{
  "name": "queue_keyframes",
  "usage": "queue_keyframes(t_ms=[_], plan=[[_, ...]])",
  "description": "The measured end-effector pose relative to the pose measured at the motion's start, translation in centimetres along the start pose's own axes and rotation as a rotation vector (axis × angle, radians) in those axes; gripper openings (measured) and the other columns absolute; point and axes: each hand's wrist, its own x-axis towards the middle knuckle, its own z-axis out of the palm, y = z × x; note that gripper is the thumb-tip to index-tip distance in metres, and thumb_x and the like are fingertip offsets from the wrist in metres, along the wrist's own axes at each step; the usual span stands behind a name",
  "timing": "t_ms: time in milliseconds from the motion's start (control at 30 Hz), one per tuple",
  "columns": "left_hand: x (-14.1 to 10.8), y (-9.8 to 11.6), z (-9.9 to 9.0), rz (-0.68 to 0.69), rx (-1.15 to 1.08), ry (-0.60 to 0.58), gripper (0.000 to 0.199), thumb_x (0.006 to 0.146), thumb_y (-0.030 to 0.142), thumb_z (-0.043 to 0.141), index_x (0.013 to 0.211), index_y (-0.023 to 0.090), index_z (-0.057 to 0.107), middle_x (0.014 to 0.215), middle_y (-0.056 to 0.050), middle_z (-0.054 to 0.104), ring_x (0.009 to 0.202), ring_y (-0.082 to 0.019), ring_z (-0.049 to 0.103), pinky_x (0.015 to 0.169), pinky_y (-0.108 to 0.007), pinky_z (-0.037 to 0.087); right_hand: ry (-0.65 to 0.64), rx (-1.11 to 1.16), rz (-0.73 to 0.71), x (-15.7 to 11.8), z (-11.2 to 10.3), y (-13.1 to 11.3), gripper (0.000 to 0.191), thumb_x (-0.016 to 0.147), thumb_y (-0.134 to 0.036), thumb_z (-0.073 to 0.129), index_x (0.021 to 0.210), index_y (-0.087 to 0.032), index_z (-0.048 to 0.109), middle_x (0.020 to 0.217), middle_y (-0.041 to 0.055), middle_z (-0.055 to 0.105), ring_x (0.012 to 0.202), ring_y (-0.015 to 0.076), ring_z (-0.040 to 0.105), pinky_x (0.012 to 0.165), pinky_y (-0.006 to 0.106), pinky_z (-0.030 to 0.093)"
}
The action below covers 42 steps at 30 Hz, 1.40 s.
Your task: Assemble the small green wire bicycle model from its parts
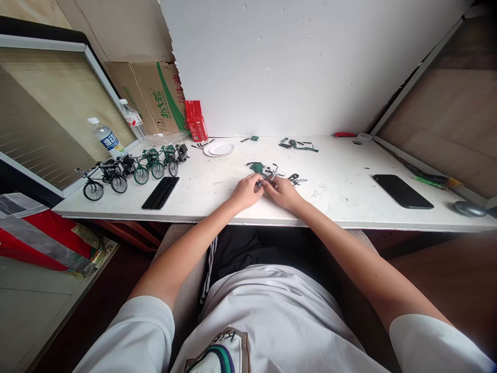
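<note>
Left hand [248,191] and right hand [285,192] meet at the table's [217,203] near edge, fingertips pinched on a small metal assembly [275,170]; exact grip points are hidden. Loose parts [297,180] lie just right, a green piece [257,167] just beyond, and model bicycles [152,155] stand left. A slip of the pinch could drop a tiny piece among its lookalikes; uneven pressure might bend thin metal. The far-left carton [155,98] reads "北大荒 BEIDAHUANG", the blue bottle label [110,141] "维动"; the shirt lettering [226,335] is only partly legible
</note>
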Motion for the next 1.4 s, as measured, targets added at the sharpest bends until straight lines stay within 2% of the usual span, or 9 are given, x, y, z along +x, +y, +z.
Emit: queue_keyframes(t_ms=[500,733,1100,1400], plan=[[0.02,0.12,-0.05,-0.007,0.001,0.001,0.009,0.093,0.018,0.067,0.102,0.020,0.067,0.086,-0.001,0.069,0.069,-0.015,0.060,0.074,-0.030,0.048,0.000,0.018,-0.011,0.01,-0.04,-0.07,0.048,0.106,-0.066,0.046,0.083,-0.025,0.052,0.073,0.0068,0.065,0.066,0.0232,0.054,0.065,0.036,0.037],[0.04,0.06,-0.03,-0.001,0.006,0.000,0.009,0.093,0.018,0.067,0.103,0.019,0.067,0.086,-0.002,0.069,0.068,-0.015,0.060,0.072,-0.030,0.047,0.002,0.029,-0.015,0.14,0.17,0.26,0.042,0.106,-0.059,0.047,0.080,-0.026,0.046,0.069,0.0040,0.059,0.062,0.0217,0.050,0.063,0.037,0.034],[0.06,-0.02,0.04,0.006,0.003,0.001,0.009,0.093,0.019,0.067,0.102,0.019,0.067,0.084,-0.001,0.068,0.068,-0.015,0.059,0.071,-0.030,0.046,0.007,0.012,-0.003,0.04,0.10,0.12,0.044,0.106,-0.060,0.048,0.079,-0.026,0.043,0.069,0.0044,0.059,0.062,0.0210,0.049,0.064,0.037,0.033],[0.10,-0.46,0.29,0.023,0.001,0.011,0.010,0.093,0.020,0.067,0.103,0.019,0.067,0.083,-0.001,0.068,0.067,-0.015,0.060,0.072,-0.030,0.047,-0.002,0.032,-0.008,0.06,0.03,0.07,0.040,0.106,-0.057,0.048,0.082,-0.025,0.047,0.071,0.0047,0.061,0.063,0.0217,0.051,0.064,0.037,0.034]])
